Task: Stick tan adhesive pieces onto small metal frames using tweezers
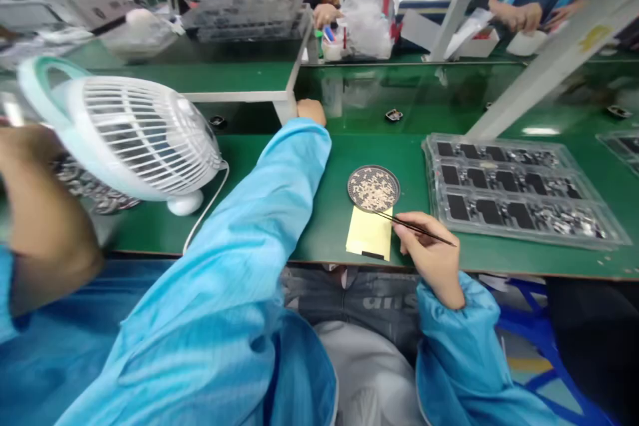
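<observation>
- Head view, lower right: the right hand (pixel 433 254) pinches a pair of black tweezers (pixel 414 227), fingers closed narrow around them. The tips point toward ten o'clock and reach the near rim of the round dish (pixel 373 188) of small pale parts.
- Just at six o'clock of the dish lies a yellow slip (pixel 370 233), touching or nearly touching it; the tweezers cross its upper edge.
- At three o'clock of the dish sits a clear compartment tray (pixel 519 190) with dark pieces in its pockets.
- Upper centre: the left hand (pixel 311 110) is stretched out to twelve o'clock, against the foot of a white frame post (pixel 286 108). Whether it grips anything I cannot tell; the sleeve hides the palm.
- At nine o'clock stands a white desk fan (pixel 134 136), well apart from the dish.
- Working advice, as a judgement: keep the wrist resting on the green bench (pixel 309 213), bring the tips in low and shallow, and pick out a single part at the dish's edge rather than digging into the heap.
</observation>
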The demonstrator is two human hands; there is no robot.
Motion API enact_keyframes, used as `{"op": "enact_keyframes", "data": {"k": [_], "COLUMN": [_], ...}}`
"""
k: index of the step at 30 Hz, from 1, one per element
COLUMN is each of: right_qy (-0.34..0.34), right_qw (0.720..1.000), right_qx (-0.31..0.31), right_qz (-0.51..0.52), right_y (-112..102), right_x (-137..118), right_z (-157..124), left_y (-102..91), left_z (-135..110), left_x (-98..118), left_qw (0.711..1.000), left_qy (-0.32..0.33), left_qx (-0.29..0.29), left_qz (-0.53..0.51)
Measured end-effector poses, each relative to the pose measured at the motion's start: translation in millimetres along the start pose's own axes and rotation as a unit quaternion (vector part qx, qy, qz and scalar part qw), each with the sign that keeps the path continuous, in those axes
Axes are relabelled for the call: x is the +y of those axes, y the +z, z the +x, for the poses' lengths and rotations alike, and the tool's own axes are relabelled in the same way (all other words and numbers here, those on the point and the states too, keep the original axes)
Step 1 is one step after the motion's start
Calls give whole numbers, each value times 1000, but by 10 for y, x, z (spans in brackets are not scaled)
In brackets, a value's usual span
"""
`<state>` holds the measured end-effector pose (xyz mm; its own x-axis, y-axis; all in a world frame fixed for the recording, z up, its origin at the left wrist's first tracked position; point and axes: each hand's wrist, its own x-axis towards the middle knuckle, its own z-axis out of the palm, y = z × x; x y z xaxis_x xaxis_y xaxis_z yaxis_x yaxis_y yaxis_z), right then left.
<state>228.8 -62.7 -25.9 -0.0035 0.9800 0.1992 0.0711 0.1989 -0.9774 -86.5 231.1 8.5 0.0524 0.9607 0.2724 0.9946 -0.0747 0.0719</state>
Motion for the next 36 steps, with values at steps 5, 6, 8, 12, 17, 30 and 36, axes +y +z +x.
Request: {"op": "enact_keyframes", "data": {"k": [5, 6, 8, 12, 17, 30, 36], "right_qy": [-30, -24, -6, 15, 32, 37, 9], "right_qw": [998, 998, 995, 990, 989, 991, 991], "right_qx": [-31, -31, -36, -100, -127, -96, -91], "right_qz": [39, 57, 98, 100, 71, 90, 94], "right_y": [0, 3, 15, 36, 51, 53, 45], "right_x": [8, 12, 15, 0, -23, 17, -59], "right_z": [52, 58, 59, 42, 21, 31, 9], "left_y": [-178, -223, -299, -351, -289, 143, 137], "left_z": [-237, -382, -750, -1475, -1774, -662, -782], "left_x": [360, 414, 491, 545, 503, 690, 664], "left_qw": [993, 993, 989, 963, 950, 908, 910], "left_qy": [-91, -70, 11, 170, 185, 191, 240], "left_qx": [-31, -31, 7, 53, 46, -156, -84], "left_qz": [-72, -89, -150, -200, -248, -339, -329]}}
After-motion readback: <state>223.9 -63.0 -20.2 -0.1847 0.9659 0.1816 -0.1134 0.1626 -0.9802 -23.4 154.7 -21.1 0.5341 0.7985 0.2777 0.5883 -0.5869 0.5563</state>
